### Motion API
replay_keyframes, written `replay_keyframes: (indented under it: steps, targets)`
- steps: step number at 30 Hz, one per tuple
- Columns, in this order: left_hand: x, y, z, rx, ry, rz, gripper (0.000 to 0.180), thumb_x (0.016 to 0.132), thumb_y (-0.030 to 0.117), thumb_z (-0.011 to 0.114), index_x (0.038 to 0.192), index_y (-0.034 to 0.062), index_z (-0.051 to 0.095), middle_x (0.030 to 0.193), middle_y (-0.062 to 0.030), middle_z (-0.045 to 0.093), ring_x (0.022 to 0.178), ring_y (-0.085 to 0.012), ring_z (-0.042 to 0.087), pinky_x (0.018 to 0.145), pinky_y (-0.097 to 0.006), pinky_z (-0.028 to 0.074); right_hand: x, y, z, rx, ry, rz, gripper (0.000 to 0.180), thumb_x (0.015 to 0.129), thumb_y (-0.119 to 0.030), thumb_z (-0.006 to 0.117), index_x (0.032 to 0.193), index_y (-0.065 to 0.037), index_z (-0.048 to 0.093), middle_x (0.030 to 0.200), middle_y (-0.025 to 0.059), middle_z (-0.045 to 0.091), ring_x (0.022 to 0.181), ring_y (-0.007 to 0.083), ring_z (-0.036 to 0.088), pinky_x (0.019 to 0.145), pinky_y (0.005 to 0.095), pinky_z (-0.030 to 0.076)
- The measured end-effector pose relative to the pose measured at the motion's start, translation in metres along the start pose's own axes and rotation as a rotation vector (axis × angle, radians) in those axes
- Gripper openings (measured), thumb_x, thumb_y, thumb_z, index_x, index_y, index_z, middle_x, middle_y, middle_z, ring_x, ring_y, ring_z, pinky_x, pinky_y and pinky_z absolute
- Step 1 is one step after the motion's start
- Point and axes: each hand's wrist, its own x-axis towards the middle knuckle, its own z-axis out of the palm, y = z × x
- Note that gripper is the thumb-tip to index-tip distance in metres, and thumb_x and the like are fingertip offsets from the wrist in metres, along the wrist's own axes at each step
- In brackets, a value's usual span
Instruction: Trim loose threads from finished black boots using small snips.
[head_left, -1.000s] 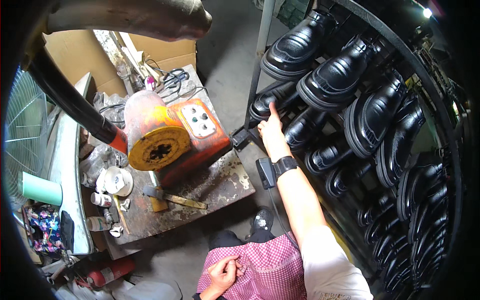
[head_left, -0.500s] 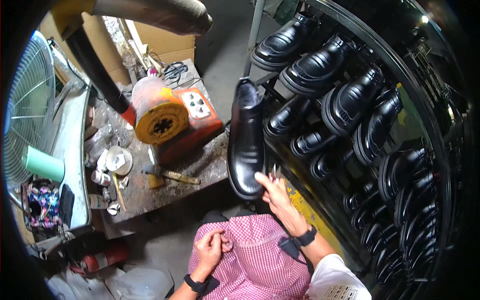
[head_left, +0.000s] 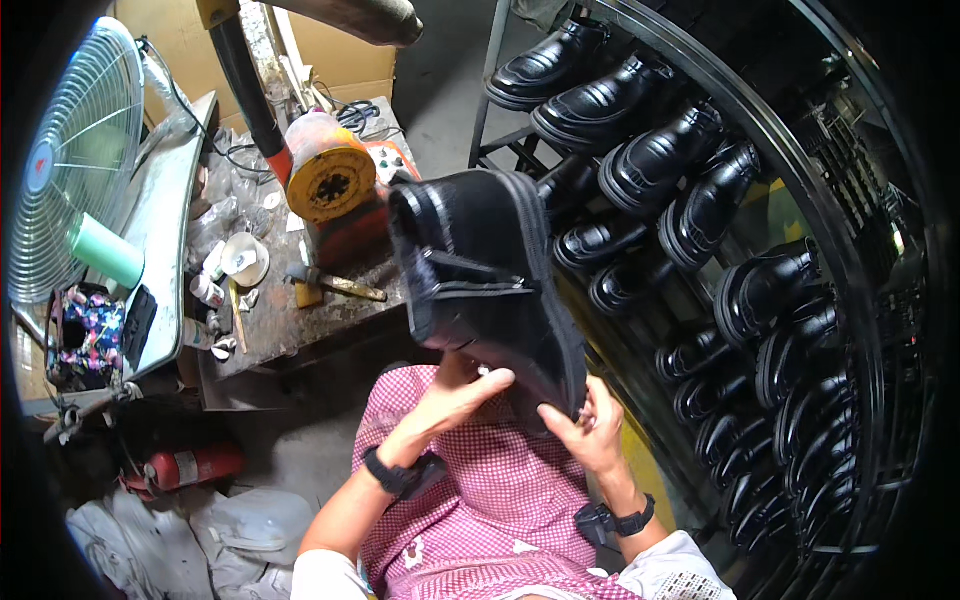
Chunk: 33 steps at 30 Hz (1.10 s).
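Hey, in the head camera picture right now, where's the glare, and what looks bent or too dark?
Head view: bright highlights streak the racked black boots; the held boot looks duller, much of its side dark; the rack frame bows, as fisheye edges do; the corners fall to black, hiding detail at the far right.
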Motion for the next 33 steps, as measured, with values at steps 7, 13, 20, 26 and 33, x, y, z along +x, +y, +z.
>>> replay_keyframes:
  steps: [7, 13, 20, 26, 33]
  targets:
    - [-0.024, -0.004, 0.027, -0.257, 0.154, -0.061, 0.032, 0.078, 0.017, 0.066, 0.102, -0.0024, 0.056, 0.093, -0.0046, 0.060, 0.081, -0.0134, 0.056, 0.075, -0.026, 0.047, -0.017, -0.004, -0.040, -0.126, -0.055, -0.297, 0.038, 0.069, -0.016, 0.074, 0.099, 0.001, 0.057, 0.063, 0.0033, 0.056, 0.049, 0.0073, 0.043, 0.044, 0.0210, 0.035]
    - [-0.045, 0.019, 0.027, 0.115, 0.002, -0.192, 0.036, 0.071, 0.008, 0.069, 0.104, -0.0030, 0.057, 0.093, -0.0074, 0.063, 0.083, -0.0169, 0.060, 0.077, -0.028, 0.048, 0.025, -0.029, -0.035, 0.019, -0.018, -0.368, 0.035, 0.070, -0.004, 0.071, 0.103, -0.004, 0.058, 0.073, 0.0012, 0.054, 0.051, 0.0055, 0.044, 0.047, 0.0202, 0.037]
    - [-0.067, 0.029, 0.010, 0.505, 0.101, 0.177, 0.070, 0.058, 0.017, 0.075, 0.119, 0.0006, 0.042, 0.103, -0.0162, 0.060, 0.093, -0.0248, 0.061, 0.083, -0.033, 0.047, 0.009, -0.039, -0.016, -0.098, -0.169, -0.272, 0.017, 0.074, -0.009, 0.070, 0.081, 0.000, 0.057, 0.063, 0.0077, 0.056, 0.056, 0.0121, 0.053, 0.052, 0.0252, 0.043]
    - [-0.091, 0.041, -0.007, 0.764, 0.099, 0.252, 0.084, 0.058, 0.018, 0.075, 0.130, 0.0034, 0.034, 0.106, -0.0181, 0.059, 0.095, -0.0291, 0.061, 0.081, -0.034, 0.049, -0.004, -0.024, 0.013, 0.415, -0.397, 0.187, 0.012, 0.082, -0.010, 0.062, 0.075, -0.003, 0.055, 0.061, -0.0049, 0.048, 0.049, 0.0033, 0.039, 0.042, 0.0211, 0.029]
    - [-0.106, 0.025, -0.003, 0.878, 0.008, 0.123, 0.083, 0.059, 0.022, 0.076, 0.128, 0.0038, 0.033, 0.116, -0.0180, 0.050, 0.099, -0.0319, 0.056, 0.080, -0.036, 0.049, -0.007, -0.002, 0.015, 0.731, -0.554, 0.481, 0.011, 0.082, -0.009, 0.062, 0.076, -0.001, 0.056, 0.057, -0.0023, 0.046, 0.045, 0.0027, 0.035, 0.039, 0.0177, 0.023]
